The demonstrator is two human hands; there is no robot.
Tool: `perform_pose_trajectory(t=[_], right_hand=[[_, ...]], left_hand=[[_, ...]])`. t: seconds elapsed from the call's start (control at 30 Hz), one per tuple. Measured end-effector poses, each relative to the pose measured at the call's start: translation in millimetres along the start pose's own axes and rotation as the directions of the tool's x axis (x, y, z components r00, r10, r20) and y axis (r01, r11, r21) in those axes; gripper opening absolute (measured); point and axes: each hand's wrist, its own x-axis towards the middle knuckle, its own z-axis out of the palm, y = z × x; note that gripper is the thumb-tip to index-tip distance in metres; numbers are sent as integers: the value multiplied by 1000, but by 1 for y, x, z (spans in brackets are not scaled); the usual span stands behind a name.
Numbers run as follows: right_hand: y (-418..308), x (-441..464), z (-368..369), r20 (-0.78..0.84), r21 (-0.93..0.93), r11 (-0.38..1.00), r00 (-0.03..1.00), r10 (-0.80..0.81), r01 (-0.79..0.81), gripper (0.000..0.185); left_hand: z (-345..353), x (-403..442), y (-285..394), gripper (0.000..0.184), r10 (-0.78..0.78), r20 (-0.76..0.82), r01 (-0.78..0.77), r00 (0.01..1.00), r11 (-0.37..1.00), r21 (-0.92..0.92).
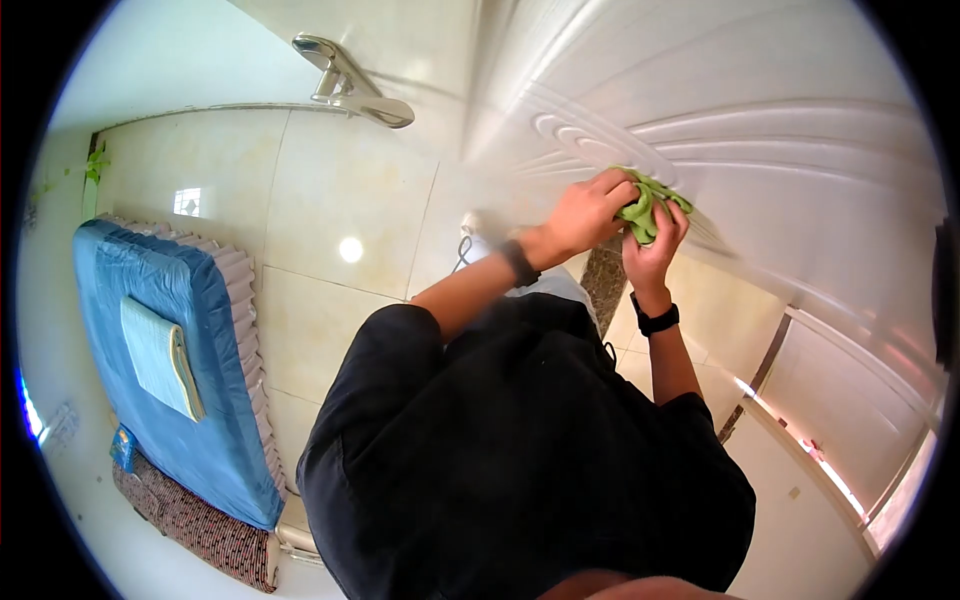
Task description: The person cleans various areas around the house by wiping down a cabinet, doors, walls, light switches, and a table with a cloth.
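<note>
My left hand (pixel 590 212) and my right hand (pixel 653 247) are close together, both closed on a bunched green cloth (pixel 645 205). The cloth lies against the white door (pixel 800 215), beside its raised curved moulding (pixel 580 135). Fingers of both hands wrap and pinch its folds, and part of it spreads flat on the door. A dark band (pixel 521 263) circles my left wrist, and a black watch (pixel 655 317) sits on my right.
A metal lever handle (pixel 350 85) sticks out from the door at the upper left. A blue-covered bed (pixel 215 430) with a folded pale towel (pixel 160 357) stands on the left. Tiled floor (pixel 330 230) lies between, and another white door (pixel 840 400) is at the right.
</note>
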Motion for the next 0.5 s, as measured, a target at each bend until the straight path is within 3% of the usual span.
perform_pose_trajectory(t=[0.17, 0.27, 0.5], right_hand=[[-34, 41, -6, -109, -8, 988, 982, -154, 154, 54], [-50, 59, -4, -164, 46, 988, 977, -139, 148, 53], [-26, 47, -20, -130, 140, 978, 982, -139, 157, 56]], left_hand=[[-22, 18, 25, 37, 152, -210, -154, 966, 988, 5], [-36, 28, 38, 35, 163, -298, -136, 940, 985, 108], [-19, 28, 54, 34, 73, -220, -36, 973, 985, 170]])
